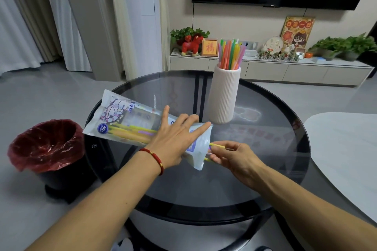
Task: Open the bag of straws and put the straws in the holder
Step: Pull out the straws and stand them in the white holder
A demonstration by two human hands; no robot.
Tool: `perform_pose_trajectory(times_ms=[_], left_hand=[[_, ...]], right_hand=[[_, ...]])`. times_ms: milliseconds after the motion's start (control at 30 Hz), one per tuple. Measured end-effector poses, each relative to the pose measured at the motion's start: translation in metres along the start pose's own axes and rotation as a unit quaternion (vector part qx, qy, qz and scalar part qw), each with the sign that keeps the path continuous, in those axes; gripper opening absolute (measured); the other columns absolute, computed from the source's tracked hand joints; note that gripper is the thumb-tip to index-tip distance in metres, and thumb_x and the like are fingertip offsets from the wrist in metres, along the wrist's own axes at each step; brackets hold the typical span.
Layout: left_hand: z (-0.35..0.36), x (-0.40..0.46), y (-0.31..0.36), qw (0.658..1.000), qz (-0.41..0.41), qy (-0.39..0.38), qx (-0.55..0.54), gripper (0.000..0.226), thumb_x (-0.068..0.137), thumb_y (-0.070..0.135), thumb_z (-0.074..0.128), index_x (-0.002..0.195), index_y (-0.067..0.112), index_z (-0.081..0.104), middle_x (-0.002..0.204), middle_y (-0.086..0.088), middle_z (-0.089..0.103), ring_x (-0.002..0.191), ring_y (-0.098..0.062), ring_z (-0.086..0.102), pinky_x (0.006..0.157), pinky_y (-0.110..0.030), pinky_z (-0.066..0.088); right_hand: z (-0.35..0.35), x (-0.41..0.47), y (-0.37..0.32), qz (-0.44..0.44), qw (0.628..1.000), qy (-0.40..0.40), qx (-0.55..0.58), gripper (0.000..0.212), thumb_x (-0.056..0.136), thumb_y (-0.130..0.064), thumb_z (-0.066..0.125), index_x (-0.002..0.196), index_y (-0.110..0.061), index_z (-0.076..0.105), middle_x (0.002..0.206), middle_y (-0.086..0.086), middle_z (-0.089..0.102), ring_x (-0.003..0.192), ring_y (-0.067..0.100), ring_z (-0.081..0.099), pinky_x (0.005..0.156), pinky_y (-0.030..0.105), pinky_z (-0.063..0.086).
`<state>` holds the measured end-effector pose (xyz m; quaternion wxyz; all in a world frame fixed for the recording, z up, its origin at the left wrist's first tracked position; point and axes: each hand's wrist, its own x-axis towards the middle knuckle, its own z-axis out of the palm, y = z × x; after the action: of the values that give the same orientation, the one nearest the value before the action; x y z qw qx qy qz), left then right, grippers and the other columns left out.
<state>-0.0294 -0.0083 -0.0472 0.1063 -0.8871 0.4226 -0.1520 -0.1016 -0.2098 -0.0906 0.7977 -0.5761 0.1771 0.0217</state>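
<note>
Clearly the bag (132, 122) is already open, and the step in hand is drawing out the last straws. It lies slantwise on the round glass surface (265, 169), its open mouth turned toward the person. The left hand (175, 138) lies flat on it with fingers straight and spread, pressing it down. The right hand (230, 155) has its grip narrowed to a pinch on the yellow straws (217, 145) poking from the mouth. More yellow ones show through the plastic farther in. The ribbed white holder (223, 96) stands upright just beyond the bag, already crowded with coloured straws. Next, I judge, comes a straight pull clear of the bag, then a lift to stand them in the holder without tipping it.
</note>
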Motion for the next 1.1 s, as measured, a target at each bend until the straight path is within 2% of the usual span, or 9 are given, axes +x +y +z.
perform_pose_trajectory(times_ms=[133, 300, 600, 700, 800, 867, 933, 1000, 1100], left_hand=[[0.005, -0.002, -0.006, 0.999, -0.031, -0.016, -0.033, 0.126, 0.067, 0.024, 0.081, 0.155, 0.033, -0.008, 0.148, -0.004, 0.018, 0.139, -0.026, 0.025, 0.112, -0.074, 0.004], [0.006, -0.001, 0.000, 0.996, -0.035, -0.029, -0.074, 0.124, 0.068, 0.025, 0.081, 0.155, 0.035, -0.007, 0.146, -0.002, 0.017, 0.138, -0.024, 0.023, 0.113, -0.072, 0.004], [0.014, -0.002, -0.005, 0.987, -0.061, -0.094, -0.115, 0.129, 0.068, 0.016, 0.079, 0.153, 0.041, -0.016, 0.143, 0.002, 0.018, 0.137, -0.022, 0.026, 0.112, -0.075, 0.003], [0.017, -0.003, -0.010, 0.980, -0.063, -0.132, -0.135, 0.131, 0.067, 0.012, 0.077, 0.148, 0.049, -0.020, 0.146, 0.002, 0.014, 0.142, -0.023, 0.018, 0.110, -0.077, -0.001], [0.021, -0.003, -0.011, 0.967, -0.050, -0.184, -0.170, 0.127, 0.066, 0.037, 0.078, 0.148, 0.050, -0.018, 0.157, 0.001, 0.001, 0.149, -0.025, -0.001, 0.108, -0.078, -0.005], [0.021, 0.000, -0.004, 0.955, -0.062, -0.198, -0.211, 0.116, 0.066, 0.073, 0.065, 0.150, 0.049, -0.012, 0.162, 0.005, -0.008, 0.151, -0.024, -0.008, 0.109, -0.076, -0.008], [0.018, 0.007, 0.005, 0.942, -0.101, -0.185, -0.263, 0.103, 0.067, 0.097, 0.031, 0.153, 0.048, 0.001, 0.164, 0.010, -0.008, 0.152, -0.023, -0.005, 0.110, -0.074, -0.011], [0.015, 0.014, 0.012, 0.947, -0.117, -0.148, -0.260, 0.088, 0.076, 0.091, 0.019, 0.152, 0.046, 0.017, 0.165, 0.008, -0.001, 0.152, -0.024, 0.003, 0.110, -0.074, -0.011], [0.016, 0.020, 0.019, 0.974, -0.085, -0.098, -0.184, 0.049, 0.095, 0.057, 0.044, 0.140, 0.038, 0.036, 0.160, -0.002, 0.015, 0.147, -0.025, 0.014, 0.110, -0.076, -0.001]], right_hand=[[-0.009, -0.004, -0.015, -0.034, 0.995, 0.034, -0.092, 0.010, 0.093, -0.002, 0.074, 0.102, 0.001, 0.077, 0.092, 0.021, 0.080, 0.063, 0.022, 0.072, 0.053, 0.026, 0.060], [-0.005, -0.008, -0.010, -0.068, 0.981, 0.022, -0.180, 0.020, 0.094, -0.034, 0.076, 0.104, -0.017, 0.079, 0.089, 0.004, 0.082, 0.069, 0.017, 0.077, 0.049, 0.030, 0.058], [-0.022, 0.002, -0.020, -0.136, 0.975, 0.040, -0.174, 0.012, 0.090, -0.001, 0.077, 0.101, 0.004, 0.079, 0.085, 0.035, 0.075, 0.062, 0.024, 0.068, 0.059, 0.023, 0.061], [-0.039, 0.001, -0.030, -0.159, 0.969, 0.051, -0.182, 0.010, 0.090, 0.000, 0.077, 0.099, 0.001, 0.080, 0.079, 0.028, 0.076, 0.064, 0.023, 0.071, 0.060, 0.022, 0.060], [-0.050, -0.003, -0.039, -0.179, 0.964, 0.050, -0.193, 0.010, 0.088, -0.004, 0.078, 0.098, -0.004, 0.082, 0.082, 0.021, 0.080, 0.069, 0.027, 0.075, 0.063, 0.024, 0.062], [-0.054, -0.008, -0.045, -0.194, 0.956, 0.035, -0.217, 0.015, 0.086, -0.010, 0.080, 0.100, -0.005, 0.083, 0.084, 0.018, 0.081, 0.072, 0.029, 0.077, 0.066, 0.026, 0.064], [-0.056, -0.015, -0.052, -0.210, 0.949, 0.018, -0.235, 0.020, 0.084, -0.017, 0.080, 0.100, -0.006, 0.084, 0.084, 0.017, 0.082, 0.074, 0.030, 0.078, 0.067, 0.028, 0.065], [-0.058, -0.021, -0.059, -0.221, 0.948, 0.001, -0.230, 0.024, 0.080, -0.021, 0.081, 0.099, -0.007, 0.084, 0.085, 0.017, 0.082, 0.075, 0.030, 0.079, 0.068, 0.027, 0.065], [-0.063, -0.028, -0.069, -0.211, 0.964, -0.012, -0.165, 0.028, 0.073, -0.026, 0.086, 0.093, -0.005, 0.085, 0.090, 0.021, 0.081, 0.075, 0.028, 0.080, 0.067, 0.023, 0.063]])
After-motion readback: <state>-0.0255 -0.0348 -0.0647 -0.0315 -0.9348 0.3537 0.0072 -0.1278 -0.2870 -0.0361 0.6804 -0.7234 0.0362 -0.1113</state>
